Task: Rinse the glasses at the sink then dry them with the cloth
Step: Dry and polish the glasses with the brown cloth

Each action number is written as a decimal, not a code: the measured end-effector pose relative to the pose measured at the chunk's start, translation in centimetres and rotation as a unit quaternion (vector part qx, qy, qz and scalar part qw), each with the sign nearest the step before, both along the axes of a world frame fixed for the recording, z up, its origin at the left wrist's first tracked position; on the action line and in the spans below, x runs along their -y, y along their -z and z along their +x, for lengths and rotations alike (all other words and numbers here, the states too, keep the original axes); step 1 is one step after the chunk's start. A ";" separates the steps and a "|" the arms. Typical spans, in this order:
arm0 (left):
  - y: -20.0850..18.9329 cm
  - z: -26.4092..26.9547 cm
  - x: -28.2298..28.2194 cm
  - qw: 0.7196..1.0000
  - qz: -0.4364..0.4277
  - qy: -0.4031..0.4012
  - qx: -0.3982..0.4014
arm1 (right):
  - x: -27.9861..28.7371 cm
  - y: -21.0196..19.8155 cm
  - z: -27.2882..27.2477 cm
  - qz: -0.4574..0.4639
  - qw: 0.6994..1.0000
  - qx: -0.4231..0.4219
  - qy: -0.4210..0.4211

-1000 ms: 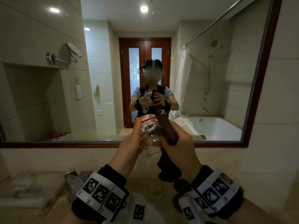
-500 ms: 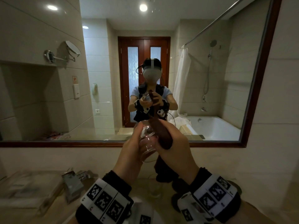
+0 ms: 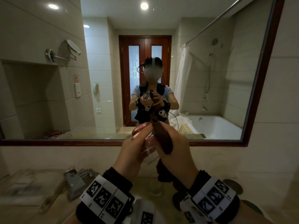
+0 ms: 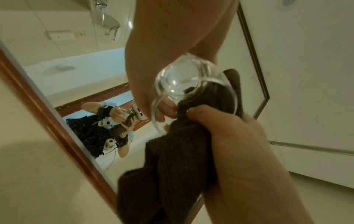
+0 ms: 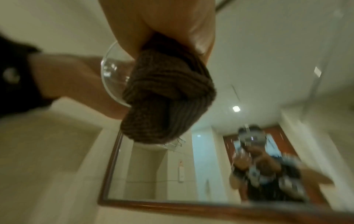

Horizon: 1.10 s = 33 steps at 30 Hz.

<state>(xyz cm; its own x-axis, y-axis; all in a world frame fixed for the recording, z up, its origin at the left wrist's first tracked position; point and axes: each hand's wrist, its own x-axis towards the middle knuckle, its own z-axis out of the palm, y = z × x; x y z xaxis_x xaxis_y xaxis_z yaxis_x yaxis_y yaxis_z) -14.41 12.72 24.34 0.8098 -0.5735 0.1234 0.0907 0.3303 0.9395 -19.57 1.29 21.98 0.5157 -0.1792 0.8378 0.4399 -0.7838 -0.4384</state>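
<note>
I hold a clear drinking glass (image 3: 149, 148) up in front of the mirror, tilted with its rim toward the mirror. My left hand (image 3: 131, 151) grips it round the side. My right hand (image 3: 176, 149) grips a dark brown ribbed cloth (image 3: 162, 138) against the glass's right side. In the left wrist view the cloth (image 4: 172, 166) goes in over the rim of the glass (image 4: 184, 89), pinched by the right hand's fingers (image 4: 216, 121). The right wrist view shows the bunched cloth (image 5: 166, 97) covering much of the glass (image 5: 111, 78). A second glass (image 3: 155, 185) stands on the counter below.
A wood-framed wall mirror (image 3: 113, 142) faces me, showing the bathroom, tub and door. On the beige counter (image 3: 32, 214) at left lie a tray of packets (image 3: 29, 186) and a small foil box (image 3: 74, 183). Dark round objects (image 3: 233, 185) sit at right.
Both hands have lowered the glass a little and tilted it. The cloth has slid further along the glass's right side and in over its rim. The view has tipped slightly.
</note>
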 end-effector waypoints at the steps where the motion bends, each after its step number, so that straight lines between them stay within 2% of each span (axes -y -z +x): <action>1: 0.1 0.0 0.0 1.000 -0.011 0.001 0.003 | 0.0 0.0 -0.1 0.031 0.999 -0.006 -0.017; 3: 0.3 -0.1 0.0 1.000 -0.024 0.008 0.008 | 0.1 0.0 -0.4 0.070 0.997 -0.033 -0.027; 6: 0.7 0.1 0.2 0.999 -0.031 -0.003 0.003 | 0.6 -0.2 -0.5 0.074 0.991 -0.104 -0.027; 8: 0.9 0.5 0.2 0.999 -0.019 -0.042 0.013 | 1.8 -0.4 -1.1 0.071 0.979 -0.185 -0.055; 10: 1.1 1.2 -0.3 0.992 0.004 -0.104 0.068 | 3.4 -0.7 -2.4 0.088 0.961 -0.237 -0.116; 12: 1.4 2.2 -0.9 0.977 0.048 -0.147 0.147 | 4.7 -0.9 -3.6 0.064 0.973 -0.187 -0.118; 14: 1.8 2.7 -0.9 0.962 0.098 -0.148 0.206 | 5.3 -1.2 -3.8 -0.016 0.994 -0.096 -0.054; 16: 2.1 2.4 -0.2 0.938 0.158 -0.135 0.276 | 4.5 -1.6 -3.0 -0.074 0.996 -0.044 -0.031; 18: 2.6 1.8 0.5 0.917 0.177 -0.108 0.342 | 3.1 -1.5 -2.1 -0.125 0.989 -0.054 -0.052; 21: 3.3 2.0 0.7 0.900 0.163 -0.097 0.392 | 2.5 -0.6 -1.4 -0.253 0.961 -0.088 -0.069; 24: 3.3 2.2 0.0 0.877 0.193 -0.099 0.429 | 2.7 0.0 -1.3 -0.259 0.960 -0.087 -0.067; 28: 3.2 2.3 -0.6 0.891 0.198 -0.081 0.400 | 3.4 1.4 -1.5 -0.195 0.971 -0.116 -0.077; 32: 3.1 2.6 -1.1 0.926 0.165 -0.070 0.333 | 5.3 2.4 -1.7 -0.100 0.981 -0.157 -0.064; 33: 2.6 2.6 -1.3 0.944 0.136 -0.068 0.294 | 5.7 2.6 -1.8 -0.066 0.983 -0.166 -0.053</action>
